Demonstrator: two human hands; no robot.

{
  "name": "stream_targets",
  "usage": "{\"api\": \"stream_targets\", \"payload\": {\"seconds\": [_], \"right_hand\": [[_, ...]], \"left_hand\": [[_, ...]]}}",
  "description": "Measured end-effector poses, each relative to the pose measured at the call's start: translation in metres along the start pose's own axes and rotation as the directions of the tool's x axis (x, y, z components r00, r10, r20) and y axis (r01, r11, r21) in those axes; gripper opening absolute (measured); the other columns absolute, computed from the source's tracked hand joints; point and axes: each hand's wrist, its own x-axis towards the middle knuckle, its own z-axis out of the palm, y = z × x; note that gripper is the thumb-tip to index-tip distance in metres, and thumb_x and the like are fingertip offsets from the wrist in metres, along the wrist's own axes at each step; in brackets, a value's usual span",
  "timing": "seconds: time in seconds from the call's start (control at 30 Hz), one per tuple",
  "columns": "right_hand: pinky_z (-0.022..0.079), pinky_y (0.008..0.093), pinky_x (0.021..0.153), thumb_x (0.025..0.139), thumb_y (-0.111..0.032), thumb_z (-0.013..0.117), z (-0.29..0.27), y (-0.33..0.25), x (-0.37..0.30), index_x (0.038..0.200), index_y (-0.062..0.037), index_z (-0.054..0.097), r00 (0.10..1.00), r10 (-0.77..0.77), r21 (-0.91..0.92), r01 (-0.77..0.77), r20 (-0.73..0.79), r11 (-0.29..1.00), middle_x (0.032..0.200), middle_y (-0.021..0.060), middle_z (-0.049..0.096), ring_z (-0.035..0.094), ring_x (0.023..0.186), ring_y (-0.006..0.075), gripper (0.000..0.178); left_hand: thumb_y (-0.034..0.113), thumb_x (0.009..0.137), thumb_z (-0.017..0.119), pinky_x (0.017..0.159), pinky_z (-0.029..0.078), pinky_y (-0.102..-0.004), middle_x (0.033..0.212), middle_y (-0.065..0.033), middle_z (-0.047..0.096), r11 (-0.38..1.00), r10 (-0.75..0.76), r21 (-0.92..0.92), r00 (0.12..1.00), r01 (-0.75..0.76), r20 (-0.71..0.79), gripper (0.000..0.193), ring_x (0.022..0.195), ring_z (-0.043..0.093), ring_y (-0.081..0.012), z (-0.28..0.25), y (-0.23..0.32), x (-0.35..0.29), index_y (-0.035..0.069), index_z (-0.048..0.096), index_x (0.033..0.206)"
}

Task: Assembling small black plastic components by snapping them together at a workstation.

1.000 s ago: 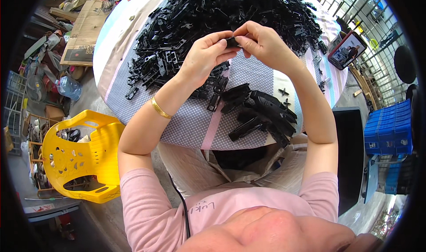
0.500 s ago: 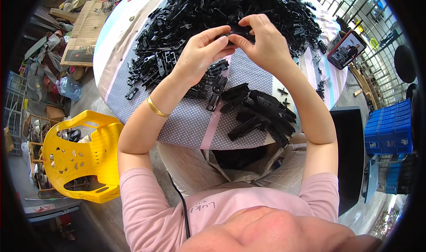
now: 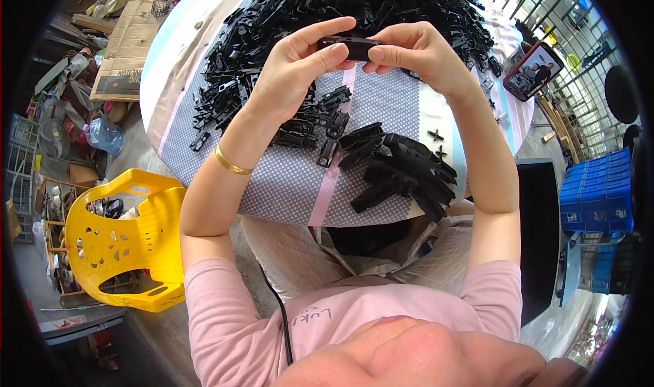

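A narrow black plastic part (image 3: 353,48) is stretched between my two hands, above the far half of the round table. My left hand (image 3: 300,60) pinches its left end between thumb and fingers. Its right end is gripped by my right hand (image 3: 412,54). Behind my hands spreads a big heap of small black plastic pieces (image 3: 286,19). Closer to me lies a smaller pile of longer, curved black parts (image 3: 405,172). What kind of product the held part belongs to cannot be made out.
The table (image 3: 286,199) wears a dotted, striped cloth. A phone (image 3: 533,71) showing a picture stands at its right edge. A yellow plastic chair (image 3: 129,240) is at my left; blue crates (image 3: 596,193) stand at my right. Two small black crosses (image 3: 434,135) lie near my right forearm.
My hands have drawn apart and turned, so the black part now shows lengthwise between them. Before, they were closer together and hid most of it.
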Motion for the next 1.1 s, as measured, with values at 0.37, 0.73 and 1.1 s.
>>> {"api": "stream_targets", "payload": {"seconds": [0.37, 0.73, 1.1], "right_hand": [[0.047, 0.0337, 0.073, 0.066, -0.026, 0.069, -0.043, 0.053, -0.004, 0.091, -0.0075, 0.065, 0.948, 0.056, -0.877, -0.311, -0.312, 0.367, 0.083, 0.0082, 0.064, 0.059, 0.082, 0.0248, 0.031], [0.048, 0.0235, 0.061, 0.071, -0.013, 0.07, 0.009, 0.012, 0.005, 0.089, 0.0002, 0.064, 0.953, -0.302, -0.642, 0.22, -0.018, 0.734, 0.077, 0.0066, 0.061, 0.058, 0.066, 0.0131, 0.023], [0.049, 0.0339, 0.067, 0.069, -0.021, 0.064, -0.027, 0.057, 0.001, 0.094, -0.005, 0.061, 0.945, 0.124, -0.863, -0.326, -0.302, 0.385, 0.077, 0.0104, 0.063, 0.062, 0.074, 0.0239, 0.03]], "left_hand": [[0.006, 0.075, 0.063, 0.082, 0.046, -0.0309, 0.102, -0.0123, 0.06, 0.852, -0.02, 0.445, 0.832, -0.276, 0.554, 0.026, 0.092, 0.058, -0.0247, 0.052, -0.009, -0.031, 0.003, 0.058, 0.101], [0.019, 0.085, 0.057, 0.077, 0.051, -0.0285, 0.101, -0.0179, 0.057, 0.952, -0.297, 0.047, 0.948, 0.303, -0.112, 0.04, 0.088, 0.061, -0.0211, 0.0, -0.015, -0.001, -0.01, 0.048, 0.111], [0.006, 0.083, 0.053, 0.076, 0.053, -0.0271, 0.095, -0.0145, 0.058, 0.956, -0.277, 0.052, 0.944, 0.29, -0.18, 0.026, 0.081, 0.063, -0.0206, 0.004, -0.017, -0.001, -0.008, 0.052, 0.106]]}}
